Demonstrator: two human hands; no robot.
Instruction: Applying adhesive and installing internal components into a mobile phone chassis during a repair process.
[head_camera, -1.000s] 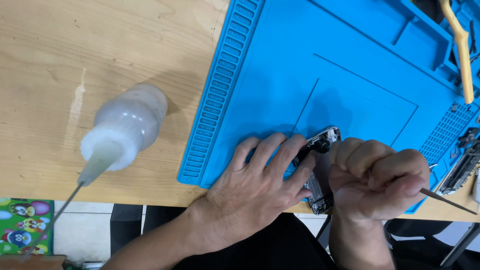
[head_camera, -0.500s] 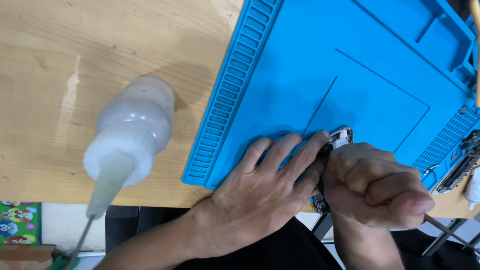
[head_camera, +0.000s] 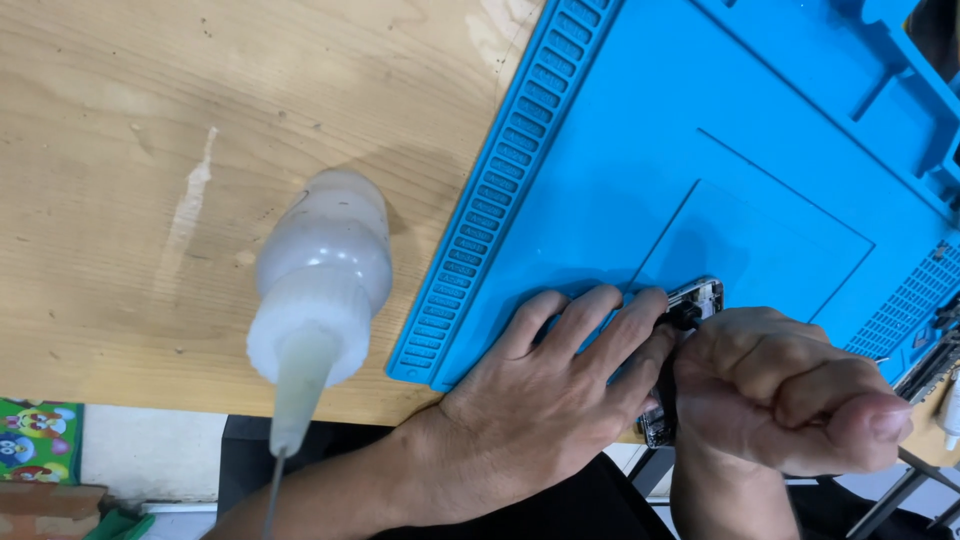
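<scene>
An opened phone (head_camera: 694, 299) with bare internals lies at the near edge of a blue silicone work mat (head_camera: 640, 150). My left hand (head_camera: 545, 400) lies flat over it, with the fingers spread across it and pressing it to the mat. My right hand (head_camera: 790, 400) is closed in a fist right beside the phone, touching its right side. The fist grips a thin dark tool that is almost wholly hidden inside it. Most of the phone is covered by the two hands.
A translucent white squeeze bottle (head_camera: 325, 270) with a long needle nozzle lies on the wooden table (head_camera: 150, 150), left of the mat. Small parts and tools (head_camera: 935, 355) sit at the mat's right edge. The table's near edge runs just under my hands.
The view has shifted and drawn closer, so the bottle and mat look larger. A yellow-handled tool at the far right has left the view. Both hands stay on the phone.
</scene>
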